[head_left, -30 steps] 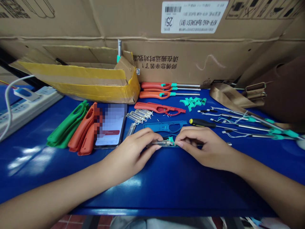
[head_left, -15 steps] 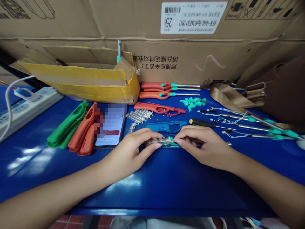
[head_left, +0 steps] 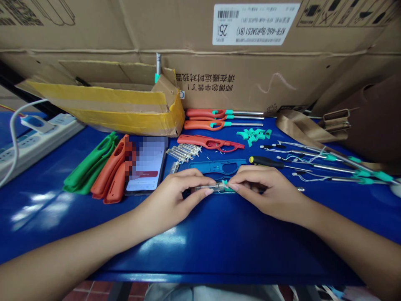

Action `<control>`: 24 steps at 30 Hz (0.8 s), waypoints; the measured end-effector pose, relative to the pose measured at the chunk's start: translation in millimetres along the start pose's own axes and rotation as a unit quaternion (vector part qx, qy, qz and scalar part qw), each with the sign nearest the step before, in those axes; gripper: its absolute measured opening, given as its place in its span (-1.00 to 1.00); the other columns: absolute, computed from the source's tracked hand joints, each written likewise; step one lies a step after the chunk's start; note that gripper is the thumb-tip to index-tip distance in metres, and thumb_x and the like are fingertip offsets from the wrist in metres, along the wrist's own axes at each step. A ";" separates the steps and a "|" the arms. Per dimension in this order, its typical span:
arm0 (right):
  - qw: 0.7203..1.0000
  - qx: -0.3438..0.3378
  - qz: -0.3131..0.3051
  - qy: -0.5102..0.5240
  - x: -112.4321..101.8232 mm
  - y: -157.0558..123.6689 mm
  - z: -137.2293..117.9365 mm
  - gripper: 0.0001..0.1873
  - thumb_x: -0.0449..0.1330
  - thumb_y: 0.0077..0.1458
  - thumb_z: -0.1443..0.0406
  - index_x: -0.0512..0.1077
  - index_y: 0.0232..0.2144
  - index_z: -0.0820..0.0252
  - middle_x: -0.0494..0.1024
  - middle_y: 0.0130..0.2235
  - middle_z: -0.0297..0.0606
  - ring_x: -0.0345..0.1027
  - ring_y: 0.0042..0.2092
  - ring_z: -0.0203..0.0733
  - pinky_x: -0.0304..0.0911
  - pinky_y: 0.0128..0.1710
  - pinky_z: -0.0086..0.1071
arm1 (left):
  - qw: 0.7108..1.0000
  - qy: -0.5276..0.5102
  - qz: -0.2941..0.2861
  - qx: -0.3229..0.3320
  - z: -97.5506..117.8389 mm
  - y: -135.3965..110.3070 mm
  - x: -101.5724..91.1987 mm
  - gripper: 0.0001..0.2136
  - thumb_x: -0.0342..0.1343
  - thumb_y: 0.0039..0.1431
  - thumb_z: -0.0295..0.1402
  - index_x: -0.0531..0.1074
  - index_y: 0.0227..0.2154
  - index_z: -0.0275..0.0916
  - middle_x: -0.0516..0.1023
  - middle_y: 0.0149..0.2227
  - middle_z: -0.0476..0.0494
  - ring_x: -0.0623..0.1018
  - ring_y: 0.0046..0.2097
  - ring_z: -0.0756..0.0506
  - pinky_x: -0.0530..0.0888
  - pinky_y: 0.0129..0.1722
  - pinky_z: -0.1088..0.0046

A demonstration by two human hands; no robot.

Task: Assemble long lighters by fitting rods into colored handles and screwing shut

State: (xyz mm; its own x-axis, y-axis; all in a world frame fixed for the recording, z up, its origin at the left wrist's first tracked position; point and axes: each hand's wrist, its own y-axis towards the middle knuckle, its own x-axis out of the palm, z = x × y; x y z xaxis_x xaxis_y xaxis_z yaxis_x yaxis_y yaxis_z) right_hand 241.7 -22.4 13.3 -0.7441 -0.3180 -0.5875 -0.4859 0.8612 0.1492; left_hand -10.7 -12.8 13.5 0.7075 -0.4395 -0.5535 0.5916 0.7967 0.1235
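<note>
My left hand (head_left: pixel 175 196) pinches the near end of a small clear tube (head_left: pixel 209 187) between thumb and fingers. My right hand (head_left: pixel 266 190) pinches the teal plastic piece (head_left: pixel 228 187) at the tube's other end, and a metal rod tip (head_left: pixel 301 189) pokes out past its knuckles. Both hands rest low on the blue table (head_left: pixel 219 242). Just behind them lies a blue handle shell (head_left: pixel 219 166).
A phone (head_left: pixel 147 164) lies left of the hands beside orange shells (head_left: pixel 114 170) and green shells (head_left: pixel 89 165). Behind are loose clear tubes (head_left: pixel 183 152), a red shell (head_left: pixel 209 143), finished orange lighters (head_left: pixel 219 118), teal pieces (head_left: pixel 253 135), a screwdriver (head_left: pixel 266 161), metal rods with wires (head_left: pixel 328 167) and cardboard boxes (head_left: pixel 103 104). A power strip (head_left: pixel 31 133) sits far left.
The clear tube and teal piece have been pushed closer together between my fingertips. Both hands stay in nearly the same place.
</note>
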 end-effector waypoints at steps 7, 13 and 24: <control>1.000 -0.005 -0.008 -0.005 0.1 0.7 1.2 -0.81 0.19 0.31 0.32 0.61 -0.30 0.18 0.49 -0.40 -0.33 0.24 -0.46 -0.39 0.13 -0.53 -0.50 | 1.000 -0.017 -0.008 -0.013 -0.6 0.6 0.5 -0.81 0.16 0.37 -0.39 0.63 -0.05 -0.20 0.59 -0.22 -0.07 0.57 -0.18 -0.02 0.48 -0.16 0.47; 1.000 -0.026 -0.006 -0.011 1.0 0.5 2.7 -0.81 0.19 0.32 0.33 0.61 -0.29 0.20 0.50 -0.39 -0.33 0.25 -0.46 -0.41 0.14 -0.51 -0.52 | 0.999 -0.026 -0.016 -0.015 -1.9 -0.9 2.2 -0.80 0.14 0.38 -0.38 0.62 -0.04 -0.23 0.57 -0.23 -0.08 0.56 -0.19 -0.02 0.47 -0.18 0.47; 0.999 -0.047 -0.010 -0.025 0.6 1.1 3.2 -0.80 0.17 0.32 0.36 0.61 -0.29 0.23 0.51 -0.39 -0.31 0.25 -0.46 -0.40 0.14 -0.51 -0.51 | 0.999 -0.026 -0.023 -0.008 -3.4 -1.2 2.9 -0.79 0.13 0.39 -0.39 0.61 -0.02 -0.23 0.54 -0.23 -0.07 0.54 -0.20 -0.02 0.44 -0.20 0.47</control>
State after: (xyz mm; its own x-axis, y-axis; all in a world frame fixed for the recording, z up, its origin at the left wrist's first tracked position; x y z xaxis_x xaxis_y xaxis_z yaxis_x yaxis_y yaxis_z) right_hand 242.1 -20.4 10.5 -0.7110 -0.3128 -0.6297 -0.5436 0.8126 0.2102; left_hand -10.7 -13.7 9.0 0.6990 -0.4959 -0.5153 0.6177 0.7817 0.0856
